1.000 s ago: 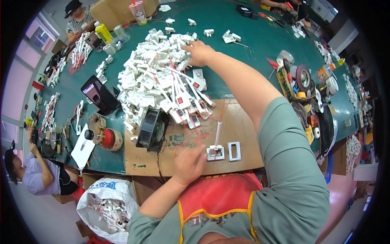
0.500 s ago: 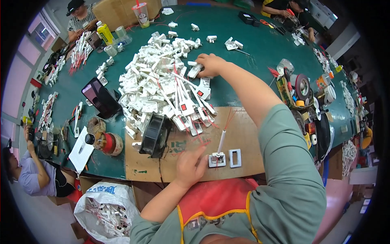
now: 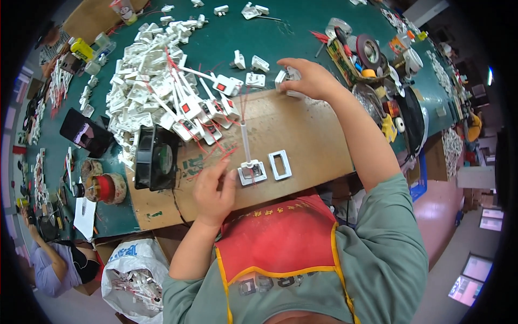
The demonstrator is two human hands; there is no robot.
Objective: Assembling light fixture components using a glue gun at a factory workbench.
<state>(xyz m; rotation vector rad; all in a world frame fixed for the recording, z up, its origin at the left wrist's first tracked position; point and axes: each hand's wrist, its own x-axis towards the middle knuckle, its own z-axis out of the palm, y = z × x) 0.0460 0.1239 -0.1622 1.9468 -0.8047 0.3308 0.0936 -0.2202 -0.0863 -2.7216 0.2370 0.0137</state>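
My right hand [image 3: 311,78] reaches out over the far edge of the cardboard sheet [image 3: 302,135] and grips a small white plastic switch part [image 3: 285,77]. Two more loose white parts [image 3: 253,72] lie just left of it. My left hand [image 3: 214,189] rests on the cardboard near me, fingers touching a white square fixture [image 3: 252,171] with an upright white stick. A white rectangular frame [image 3: 280,164] lies beside that fixture. A big heap of white switch parts with red wires [image 3: 162,92] covers the table to the left.
A black fan [image 3: 156,159] stands left of the cardboard, with tape rolls [image 3: 105,188] beyond it. A tray of tape and tools [image 3: 367,59] sits at the right. A white bag of parts [image 3: 132,275] hangs below the table. Another person [image 3: 59,264] sits at lower left.
My right hand has pulled back from the heap toward the right and now holds a white part at the cardboard's far edge. My left hand stays by the fixture.
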